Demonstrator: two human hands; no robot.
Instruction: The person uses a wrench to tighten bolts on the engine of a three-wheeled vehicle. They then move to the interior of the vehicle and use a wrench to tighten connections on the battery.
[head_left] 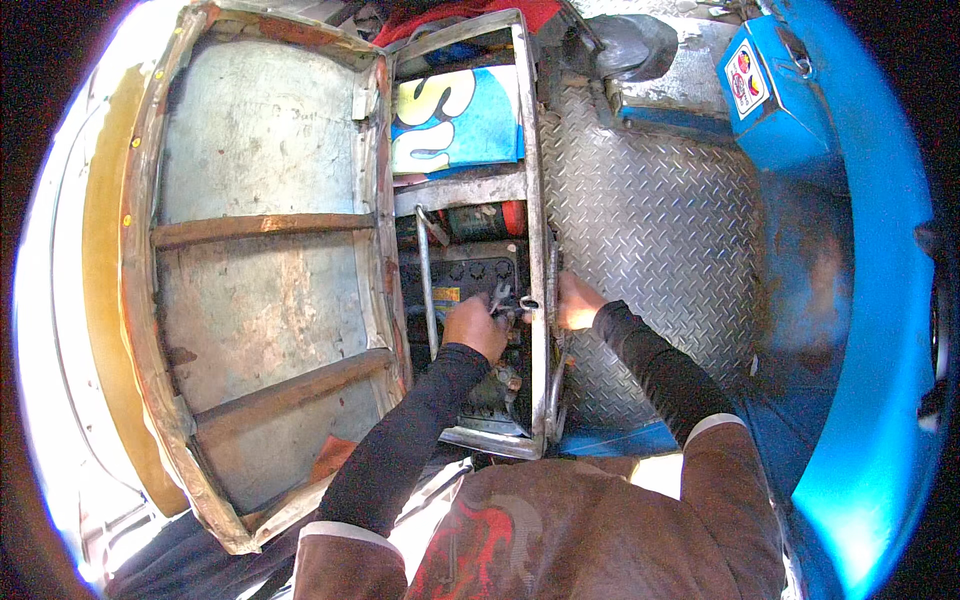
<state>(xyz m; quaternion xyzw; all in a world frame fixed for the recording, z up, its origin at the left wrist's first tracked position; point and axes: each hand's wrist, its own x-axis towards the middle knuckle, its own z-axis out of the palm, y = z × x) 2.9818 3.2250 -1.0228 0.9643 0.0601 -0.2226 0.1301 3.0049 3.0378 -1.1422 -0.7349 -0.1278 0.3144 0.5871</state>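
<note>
My left hand (476,328) is closed over the black battery (422,272) in the open metal-framed compartment. The open jaw of a wrench (500,292) sticks up from its fingers. My right hand (578,302) is at the right rail of the frame (540,380), its fingers closed and partly hidden at the rail. Between the hands, a small metal ring (528,303) shows against the rail; what it belongs to is unclear. Beside my left hand, a bent metal bar (426,285) runs along the battery. Cable clamps (507,377) show below that hand.
The seat panel (270,290) lies folded open on the left, its wooden braces showing. A blue and yellow printed sheet (457,115) fills the compartment's far part. To the right are a diamond-plate floor (650,220) and a blue metal box (785,100) with a latch.
</note>
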